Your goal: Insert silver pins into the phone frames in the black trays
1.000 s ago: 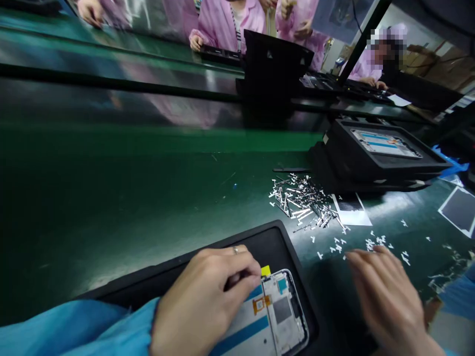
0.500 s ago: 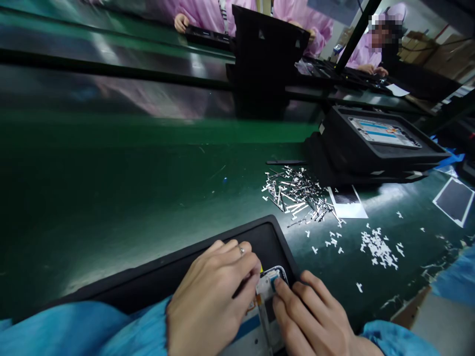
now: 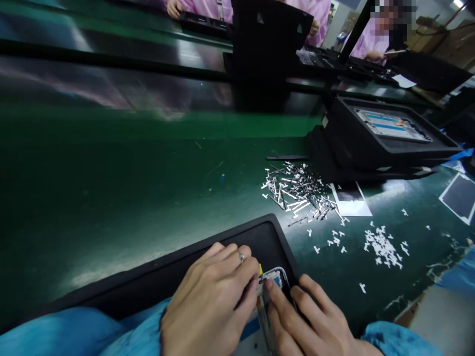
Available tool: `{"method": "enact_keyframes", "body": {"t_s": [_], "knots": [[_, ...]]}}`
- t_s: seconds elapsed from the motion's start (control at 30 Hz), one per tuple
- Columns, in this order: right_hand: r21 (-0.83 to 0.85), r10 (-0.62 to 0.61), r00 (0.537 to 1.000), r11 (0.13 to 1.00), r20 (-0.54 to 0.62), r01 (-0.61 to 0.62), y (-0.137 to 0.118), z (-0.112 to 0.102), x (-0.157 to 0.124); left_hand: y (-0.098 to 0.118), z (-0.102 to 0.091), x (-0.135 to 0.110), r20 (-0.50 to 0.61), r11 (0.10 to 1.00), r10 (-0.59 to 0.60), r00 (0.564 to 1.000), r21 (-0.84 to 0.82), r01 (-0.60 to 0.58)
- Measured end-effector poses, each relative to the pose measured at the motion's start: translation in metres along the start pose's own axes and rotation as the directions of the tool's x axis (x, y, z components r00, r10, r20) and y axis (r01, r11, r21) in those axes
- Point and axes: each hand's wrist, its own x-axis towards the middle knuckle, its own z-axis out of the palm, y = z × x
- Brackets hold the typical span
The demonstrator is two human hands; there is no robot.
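Observation:
A phone's metal mid-frame (image 3: 256, 342), with a blue strip and an orange flex piece, lies in a black foam tray (image 3: 267, 236) and is partly covered by my hands. My left hand (image 3: 211, 301), a ring on one finger, curls over the frame's left side; its fingertips are bent down and closed, and whatever they pinch is hidden. A yellow tab (image 3: 261, 269) shows beside them. From the right, my right hand (image 3: 311, 316) rests over the frame with fingers loosely apart. Its index fingertip touches the top end near a small blue patch.
Beyond the tray lies a pile of thin black-and-white strips (image 3: 297, 190), with tweezers (image 3: 285, 158) behind. White T-shaped scraps (image 3: 384, 247) are scattered at right. Stacked foam trays (image 3: 386, 153) hold another phone frame (image 3: 395, 126). Co-workers in pink (image 3: 208, 7) sit across the bench.
My right index fingertip has shifted slightly left across the top of the phone frame. My left hand stays almost in place. The camera view has tilted a little.

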Motion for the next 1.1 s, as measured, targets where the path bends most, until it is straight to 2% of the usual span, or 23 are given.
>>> {"method": "enact_keyframes", "body": {"t_s": [0.2, 0.37, 0.63, 0.9, 1.1], "knots": [[-0.019, -0.018, 0.998, 1.0, 0.053, 0.019, 0.001, -0.001, 0.003, -0.005, 0.008, -0.009, -0.058, 0.997, 0.043, 0.997, 0.063, -0.04], [-0.001, 0.044, 0.999, 0.999, -0.015, -0.044, -0.001, 0.002, 0.003, -0.005, 0.009, -0.008, -0.093, 0.994, 0.071, 0.993, 0.086, -0.063], [-0.025, -0.02, 0.999, 0.999, 0.046, 0.021, 0.003, 0.001, 0.004, -0.008, 0.007, -0.015, 0.001, 0.994, 0.086, 0.996, 0.064, -0.086], [-0.074, -0.037, 0.999, 0.997, 0.008, 0.037, 0.002, 0.007, 0.007, 0.0, 0.007, -0.016, 0.002, 0.998, -0.031, 1.0, 0.056, 0.03], [-0.026, 0.012, 1.0, 1.0, -0.023, -0.013, 0.001, 0.005, 0.011, 0.0, 0.006, -0.014, 0.123, 0.996, -0.085, 0.989, -0.01, 0.087]]}}
